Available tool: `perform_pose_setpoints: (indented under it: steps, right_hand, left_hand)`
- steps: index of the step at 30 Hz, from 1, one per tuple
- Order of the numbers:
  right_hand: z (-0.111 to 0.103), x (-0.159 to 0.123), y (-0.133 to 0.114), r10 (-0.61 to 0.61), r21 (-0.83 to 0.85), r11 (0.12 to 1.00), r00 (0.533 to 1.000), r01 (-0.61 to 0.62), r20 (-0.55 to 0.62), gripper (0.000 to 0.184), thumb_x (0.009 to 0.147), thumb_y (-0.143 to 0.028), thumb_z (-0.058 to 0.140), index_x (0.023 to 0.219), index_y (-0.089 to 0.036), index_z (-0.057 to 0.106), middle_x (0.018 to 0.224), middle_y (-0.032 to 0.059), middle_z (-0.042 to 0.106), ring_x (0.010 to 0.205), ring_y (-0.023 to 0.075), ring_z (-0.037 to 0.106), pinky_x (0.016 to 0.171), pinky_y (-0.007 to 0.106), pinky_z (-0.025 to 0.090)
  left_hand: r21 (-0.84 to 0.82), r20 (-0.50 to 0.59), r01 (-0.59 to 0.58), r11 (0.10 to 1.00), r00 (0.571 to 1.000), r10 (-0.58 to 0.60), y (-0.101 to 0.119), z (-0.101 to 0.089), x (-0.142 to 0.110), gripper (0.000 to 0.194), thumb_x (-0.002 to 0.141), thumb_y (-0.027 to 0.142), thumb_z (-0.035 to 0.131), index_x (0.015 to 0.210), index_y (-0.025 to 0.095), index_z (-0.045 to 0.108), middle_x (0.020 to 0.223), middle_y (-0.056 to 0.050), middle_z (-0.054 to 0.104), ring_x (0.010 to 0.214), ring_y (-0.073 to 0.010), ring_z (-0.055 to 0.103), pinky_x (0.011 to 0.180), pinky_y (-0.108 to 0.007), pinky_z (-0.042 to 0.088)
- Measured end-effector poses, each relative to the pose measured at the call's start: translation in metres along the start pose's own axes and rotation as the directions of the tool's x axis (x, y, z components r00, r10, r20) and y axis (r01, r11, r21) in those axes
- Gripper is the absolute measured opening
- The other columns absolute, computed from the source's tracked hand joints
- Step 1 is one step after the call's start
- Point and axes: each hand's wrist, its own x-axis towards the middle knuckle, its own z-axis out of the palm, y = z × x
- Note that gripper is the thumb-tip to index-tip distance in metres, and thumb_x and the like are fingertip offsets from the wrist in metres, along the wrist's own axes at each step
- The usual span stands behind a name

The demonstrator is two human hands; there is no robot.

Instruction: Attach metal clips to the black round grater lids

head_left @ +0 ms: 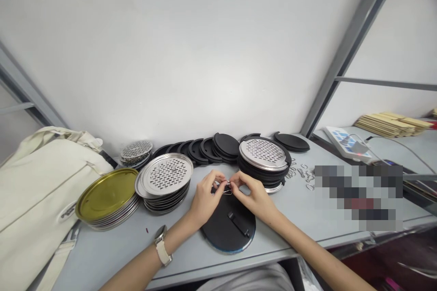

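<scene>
Toward the right of our pale grey bench (119, 243), a pixelated patch (358, 198) hides the surface. Left of the middle stands a stack of round silver metal discs (165, 182), perforated on top. Near the front edge lies our flat, round black disc (221, 229), apparently only part assembled. Above its far rim, our left hand (206, 196) and right hand (254, 195) together pinch a small, bent silver wire piece (227, 193), seemingly not yet fitted; our grip obscures its ends.

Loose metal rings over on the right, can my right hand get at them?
Probably: the right hand could pass in front of the grater-topped stack to the metal rings, though it's pinching a bent wire piece.
</scene>
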Motion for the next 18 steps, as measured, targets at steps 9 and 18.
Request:
perform_pose_setpoints:
  steps: [9, 18]
  right_hand:
    - [-0.001, 0.004, 0.009, 0.172, 0.339, 0.914, 0.970, -0.223, 0.172, 0.023, 0.087, -0.040, 0.057, 0.083, -0.017, 0.059, 0.071, 0.0009, 0.062, 0.065, 0.0131, 0.061, 0.066, 0.026, 0.049]
    - [0.001, 0.004, 0.011, 0.176, 0.354, 0.905, 0.965, -0.236, 0.194, 0.029, 0.084, -0.045, 0.060, 0.082, -0.016, 0.059, 0.068, -0.0003, 0.060, 0.061, 0.0117, 0.059, 0.062, 0.025, 0.049]
  left_hand:
    - [-0.006, 0.007, 0.000, 1.000, 1.000, 0.000, -0.001, 0.001, 0.000, 0.007, 0.087, 0.017, 0.055, 0.092, 0.021, 0.054, 0.088, 0.000, 0.065, 0.084, -0.0147, 0.063, 0.071, -0.025, 0.049]
    - [-0.052, 0.039, 0.034, 0.998, 0.999, -0.032, -0.004, 0.001, 0.001, 0.012, 0.085, 0.014, 0.055, 0.095, 0.021, 0.053, 0.091, -0.001, 0.066, 0.087, -0.0148, 0.064, 0.072, -0.025, 0.049]
